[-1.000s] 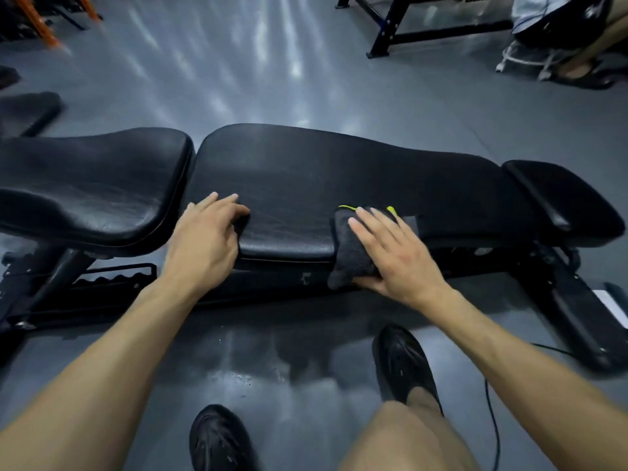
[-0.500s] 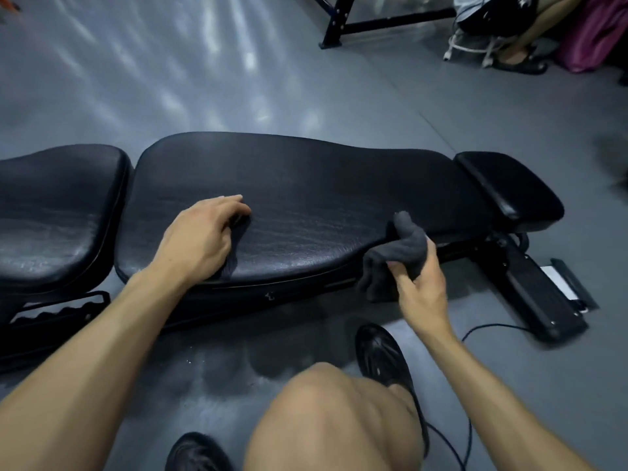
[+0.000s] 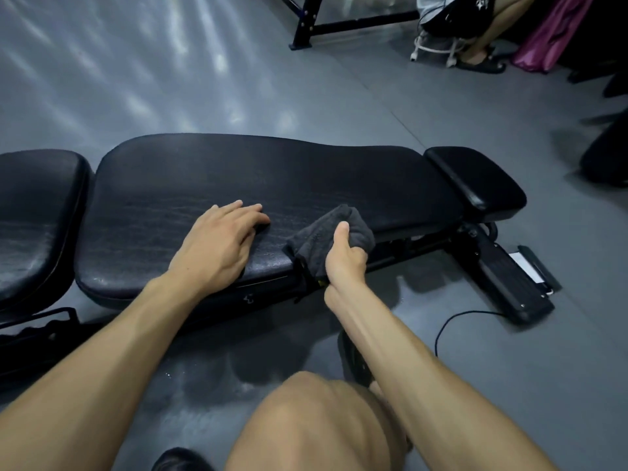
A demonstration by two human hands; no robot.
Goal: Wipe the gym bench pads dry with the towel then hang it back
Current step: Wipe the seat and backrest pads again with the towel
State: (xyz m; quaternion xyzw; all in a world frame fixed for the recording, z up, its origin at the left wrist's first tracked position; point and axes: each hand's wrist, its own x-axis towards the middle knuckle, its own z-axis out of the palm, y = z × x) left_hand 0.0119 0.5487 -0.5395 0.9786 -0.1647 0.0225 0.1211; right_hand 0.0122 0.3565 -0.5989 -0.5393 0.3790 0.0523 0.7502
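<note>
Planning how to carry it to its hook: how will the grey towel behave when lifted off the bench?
Probably floppy: the grey towel bunches in the right hand and its loose end droops past the long bench pad edge. Likely light, since a one-handed grip holds it. Its napped cloth looks unlikely to slip.

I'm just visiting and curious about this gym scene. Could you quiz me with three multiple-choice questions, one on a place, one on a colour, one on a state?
1. Where does the left hand rest?
A. on the long bench pad
B. on the floor
C. on a knee

2. What colour is the towel?
A. white
B. dark grey
C. red

3. How is the towel held?
A. spread flat
B. hung on a hook
C. bunched in the right hand

Answers: 1 A, the palm lies on the pad near its front edge. 2 B, the cloth is dark grey. 3 C, the fingers close around the gathered cloth at the pad's edge.
</note>
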